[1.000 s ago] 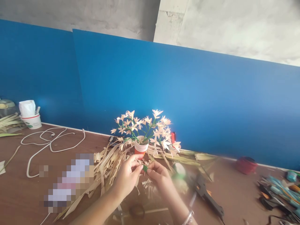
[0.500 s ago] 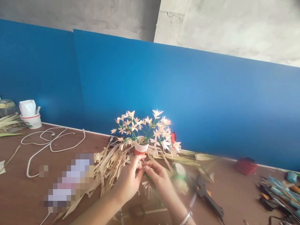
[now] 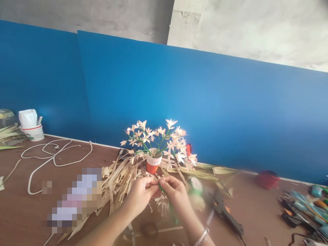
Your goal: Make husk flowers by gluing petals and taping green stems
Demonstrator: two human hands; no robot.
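My left hand (image 3: 141, 193) and my right hand (image 3: 174, 190) meet in front of the paper cups, fingertips pinched close together. Between them is something small that the fingers mostly cover; a bit of green shows by the right thumb. Just behind stands a stack of paper cups (image 3: 153, 166), white-rimmed with orange-red below. Out of it rise green stems with pale star-shaped flowers (image 3: 170, 138), spreading left and right. Dry husk strips (image 3: 119, 181) lie heaped around the cups, and small scraps lie below my hands.
A black glue gun (image 3: 227, 213) lies right of my right wrist. A white cable (image 3: 34, 176) loops across the left of the table, near a white tub (image 3: 32, 132). Farther right are a red container (image 3: 268, 180) and a pile of tools (image 3: 304, 212). A blue panel (image 3: 179, 92) stands behind.
My hands have come slightly down and away from the cups, so more of the orange-red cup shows. My left fingers have shifted their pinch. The view has moved a little.
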